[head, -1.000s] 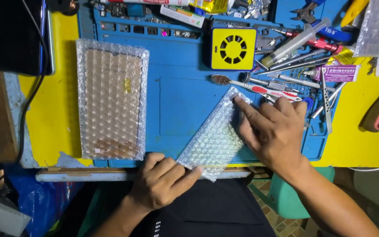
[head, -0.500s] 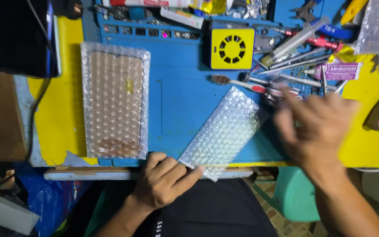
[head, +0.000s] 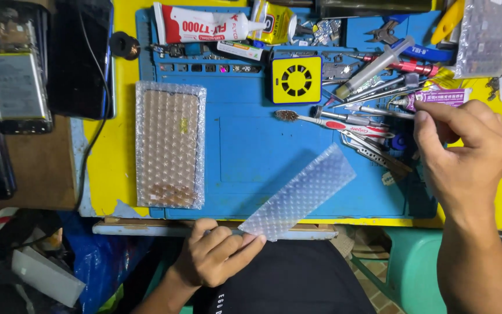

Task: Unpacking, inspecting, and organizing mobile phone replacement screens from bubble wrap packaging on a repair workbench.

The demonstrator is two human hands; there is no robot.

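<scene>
Tweezers point(head: 373, 152) partly behind right hand point(head: 463, 157)

Left grip point(head: 219, 253) pinches a clear bubble-wrap sleeve point(head: 300, 195); a second bubble-wrapped panel point(head: 169, 152) lies just left. Far above, a white-and-red glue tube point(head: 201, 24); dark phone screens point(head: 79, 55) further left.

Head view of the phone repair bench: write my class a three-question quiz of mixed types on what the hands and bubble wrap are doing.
1. True or false: the left hand pinches the near end of the slanted bubble wrap pouch.
2. The right hand is: A) pressing on the pouch, B) raised over the tools, C) holding the toothbrush.
3. What lies flat at the left of the blue mat?

Key: 1 true. 2 B. 3 A wrapped panel.
</scene>
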